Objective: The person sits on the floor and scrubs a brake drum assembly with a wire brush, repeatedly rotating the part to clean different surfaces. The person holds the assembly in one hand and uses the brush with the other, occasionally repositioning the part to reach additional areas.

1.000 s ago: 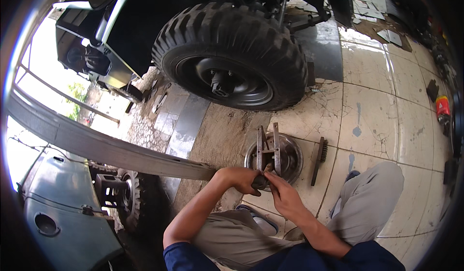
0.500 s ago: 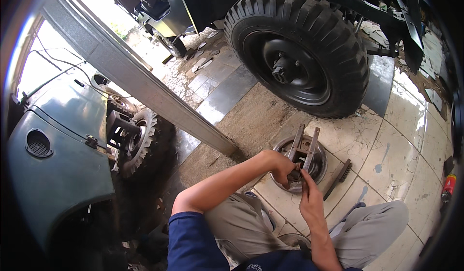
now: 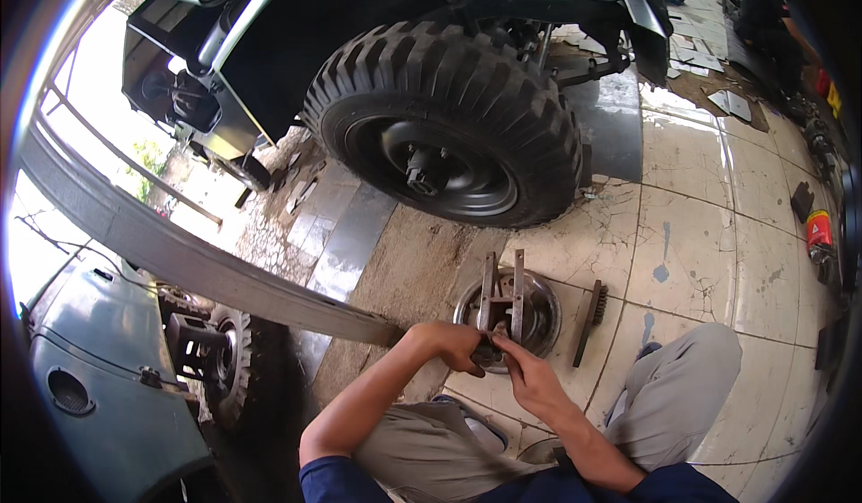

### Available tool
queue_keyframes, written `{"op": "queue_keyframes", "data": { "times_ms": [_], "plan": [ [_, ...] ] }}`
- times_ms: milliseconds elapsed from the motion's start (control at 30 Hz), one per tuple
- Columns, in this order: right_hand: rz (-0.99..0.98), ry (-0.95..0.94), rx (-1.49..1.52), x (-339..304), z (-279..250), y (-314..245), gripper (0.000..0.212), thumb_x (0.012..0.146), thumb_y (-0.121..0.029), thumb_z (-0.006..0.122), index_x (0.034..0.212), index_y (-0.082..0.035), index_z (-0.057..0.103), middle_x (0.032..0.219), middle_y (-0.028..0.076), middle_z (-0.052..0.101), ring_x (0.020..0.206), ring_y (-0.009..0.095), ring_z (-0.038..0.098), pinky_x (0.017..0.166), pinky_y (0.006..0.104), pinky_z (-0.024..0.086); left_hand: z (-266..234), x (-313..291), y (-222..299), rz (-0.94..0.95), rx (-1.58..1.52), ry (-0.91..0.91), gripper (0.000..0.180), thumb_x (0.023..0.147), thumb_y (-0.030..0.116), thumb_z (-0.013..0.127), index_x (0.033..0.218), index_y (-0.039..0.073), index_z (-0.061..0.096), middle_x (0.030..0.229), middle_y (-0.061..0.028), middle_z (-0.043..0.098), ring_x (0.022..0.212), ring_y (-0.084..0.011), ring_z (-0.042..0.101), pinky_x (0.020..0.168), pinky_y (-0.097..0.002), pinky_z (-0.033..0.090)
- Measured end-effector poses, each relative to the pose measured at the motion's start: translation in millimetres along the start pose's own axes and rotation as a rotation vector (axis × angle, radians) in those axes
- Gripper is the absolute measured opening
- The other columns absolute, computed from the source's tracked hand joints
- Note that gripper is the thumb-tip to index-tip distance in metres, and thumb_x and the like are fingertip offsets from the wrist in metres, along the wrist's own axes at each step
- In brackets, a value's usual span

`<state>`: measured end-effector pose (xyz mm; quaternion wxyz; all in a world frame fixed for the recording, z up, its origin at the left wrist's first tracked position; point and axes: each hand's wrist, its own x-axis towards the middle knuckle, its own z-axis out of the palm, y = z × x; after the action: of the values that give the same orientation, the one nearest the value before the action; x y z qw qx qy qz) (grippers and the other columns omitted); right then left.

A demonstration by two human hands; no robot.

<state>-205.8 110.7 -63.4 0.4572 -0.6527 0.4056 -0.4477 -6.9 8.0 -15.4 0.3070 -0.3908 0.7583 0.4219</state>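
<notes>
Down there on the floor [image 3: 691,225], the left grip [image 3: 458,345] is curled round a dark piece [image 3: 488,353] at the near end of a frame [image 3: 517,292] over a round rim [image 3: 555,310]. The right grip [image 3: 536,384] meets it there; whether it clasps anything, I can't tell. A brush [image 3: 588,323] lies just to the right.

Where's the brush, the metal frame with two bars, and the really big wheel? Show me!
Brush [image 3: 588,326]: head view, on its long back.
Metal frame [image 3: 518,289]: head view, on its right bar.
Big wheel [image 3: 422,171]: head view, on its hub.
</notes>
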Motion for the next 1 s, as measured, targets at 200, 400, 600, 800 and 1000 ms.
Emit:
{"op": "queue_keyframes", "data": {
  "times_ms": [200,400,600,800,1000],
  "plan": [
    [0.342,-0.097,-0.023,-1.3,4.2,2.1,0.035,0.106,-0.008,0.05,0.14,-0.007,0.057,0.131,0.023,0.065,0.124,0.04,0.062,0.101,0.0402,0.049,1.5,-7.3,-0.3,0.065,-0.003,0.004,0.049,0.084,0.039,0.079,0.116,0.005,0.065,0.1,-0.0172,0.074,0.099,-0.0375,0.069,0.085,-0.0441,0.052],
    [0.185,-0.019,0.027,-4.5,11.2,15.4,0.036,0.106,-0.003,0.045,0.14,-0.002,0.057,0.139,0.022,0.062,0.133,0.034,0.058,0.11,0.0374,0.043,5.2,-2.2,-2.7,0.083,0.042,0.078,0.041,0.084,0.037,0.079,0.107,0.005,0.069,0.101,-0.0177,0.073,0.097,-0.0378,0.068,0.085,-0.046,0.052],
    [0.073,0.041,0.116,0.5,15.0,5.0,0.034,0.108,-0.004,0.043,0.138,0.001,0.058,0.136,0.021,0.064,0.13,0.031,0.061,0.108,0.0381,0.045,6.7,4.4,-2.7,0.06,0.044,0.089,0.041,0.082,0.039,0.078,0.106,0.006,0.07,0.107,-0.0185,0.073,0.104,-0.037,0.068,0.088,-0.0463,0.052],
    [0.122,-0.005,0.014,0.8,13.7,2.7,0.033,0.108,-0.005,0.044,0.137,0.001,0.058,0.132,0.021,0.066,0.128,0.031,0.062,0.107,0.0365,0.046,11.0,0.3,0.5,0.078,0.064,0.112,0.042,0.083,0.04,0.078,0.106,0.006,0.071,0.106,-0.0193,0.073,0.104,-0.0375,0.068,0.09,-0.0462,0.052],
    [0.21,-0.014,-0.004,-2.6,11.4,13.4,0.033,0.107,-0.003,0.046,0.138,0.0,0.058,0.134,0.022,0.065,0.129,0.033,0.062,0.107,0.0357,0.045,3.9,-4.3,1.3,0.104,0.023,0.109,0.044,0.082,0.041,0.078,0.106,0.005,0.071,0.104,-0.0203,0.073,0.103,-0.0382,0.068,0.089,-0.0459,0.052]
  ]
}}
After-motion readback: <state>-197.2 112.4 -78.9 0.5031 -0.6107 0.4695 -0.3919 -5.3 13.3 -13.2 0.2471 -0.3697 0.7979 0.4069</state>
